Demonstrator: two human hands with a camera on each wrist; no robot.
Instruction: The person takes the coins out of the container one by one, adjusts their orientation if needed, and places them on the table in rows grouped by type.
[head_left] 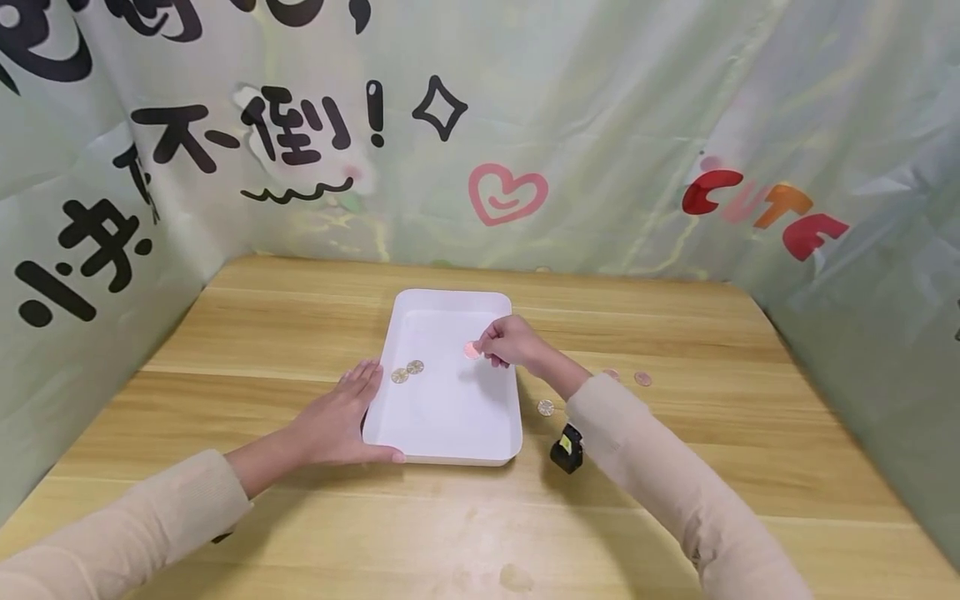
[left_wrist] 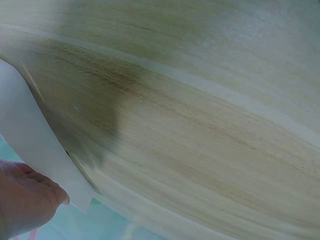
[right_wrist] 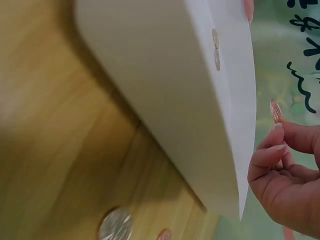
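Note:
A white tray (head_left: 450, 425) stands on the wooden table. My left hand (head_left: 337, 425) rests along its left side, fingers fairly straight and thumb at the near-left corner; the left wrist view shows part of that hand (left_wrist: 30, 200) against the tray's wall (left_wrist: 40, 135). Above the right part of the tray, my right hand (head_left: 513, 342) pinches a coppery coin (head_left: 471, 350) between thumb and finger, as the right wrist view also shows with the coin (right_wrist: 276, 111) held by the hand (right_wrist: 287, 175). Two coins (head_left: 400, 376) lie touching or nearly so inside the tray, toward its left.
Right of the tray on the table lie a silvery coin (head_left: 546, 407) and two coppery coins, one (head_left: 642, 378) farther right and one partly behind my right forearm. A black object (head_left: 567, 450) is at my right cuff. A printed cloth (head_left: 600, 167) hangs behind the table.

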